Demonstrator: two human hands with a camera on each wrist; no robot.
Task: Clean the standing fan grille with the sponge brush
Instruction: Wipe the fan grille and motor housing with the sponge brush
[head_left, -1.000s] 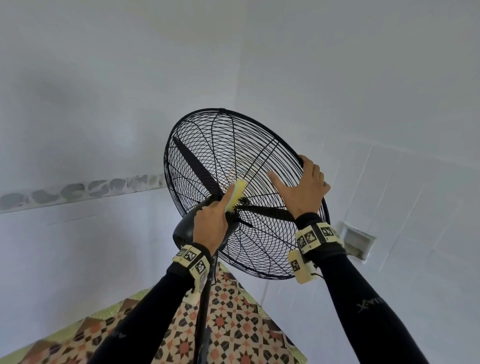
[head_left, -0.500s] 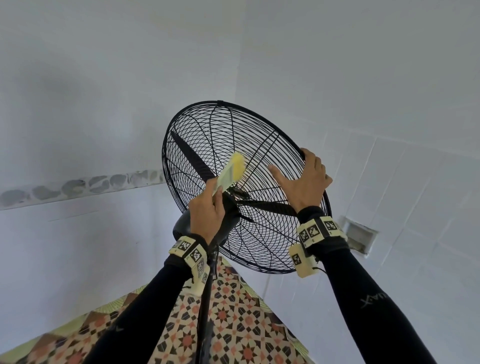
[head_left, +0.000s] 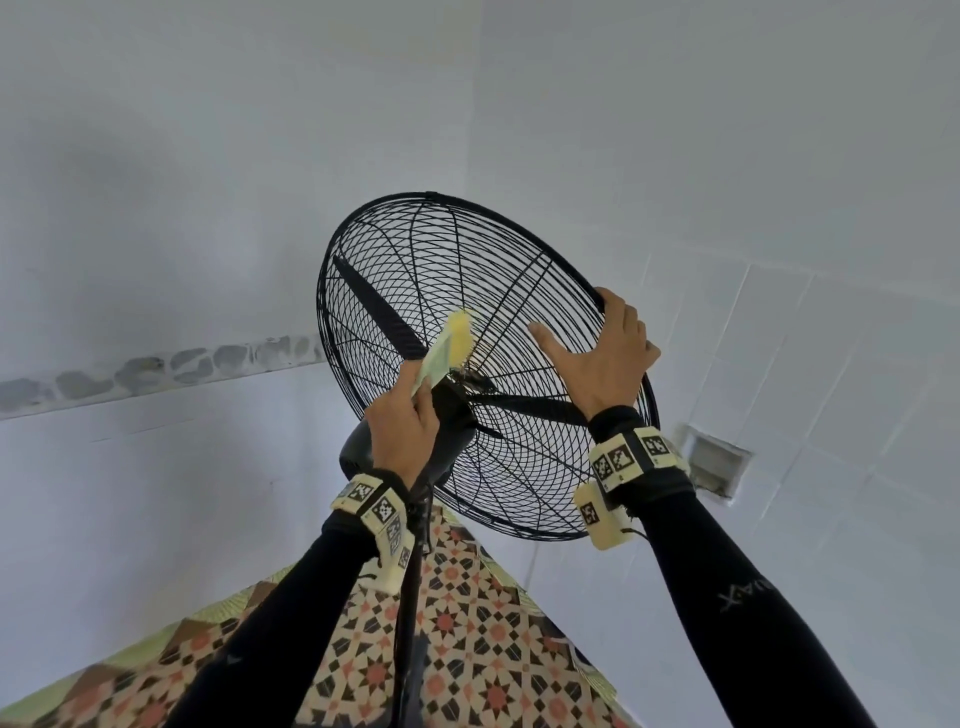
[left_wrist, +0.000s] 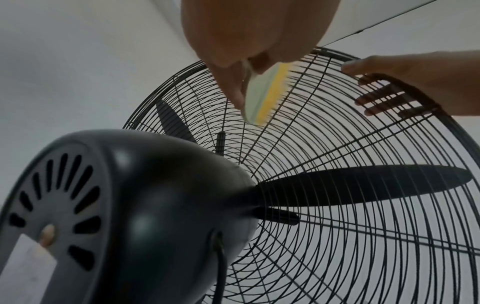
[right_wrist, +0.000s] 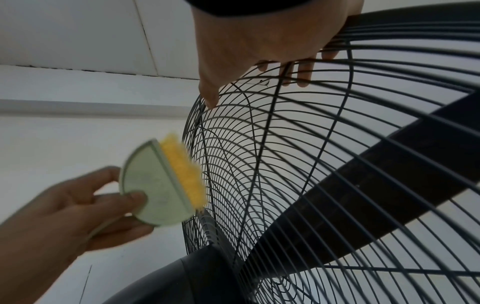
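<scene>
1. Your left hand pinches the sponge brush by its pale green half-round back, thumb on one face and fingers on the other, as the right wrist view shows.
2. The brush's yellow sponge edge lies against the rear wires of the fan grille, just above the hub and a little left of centre.
3. Your right hand grips the grille's right rim: the fingers curl over the outer ring and show through the wires in the left wrist view, while the thumb lies stretched across the mesh toward the brush.
4. The two hands are apart, with a stretch of bare wire between thumb and sponge.
5. The fan's head is tilted, with the dark motor housing at the near side, below your left wrist, and the black blades visible inside the cage.
6. The stand pole runs down between your forearms to a patterned tile floor.
7. White tiled wall lies to the far right, with a small recessed box near your right wrist.
</scene>
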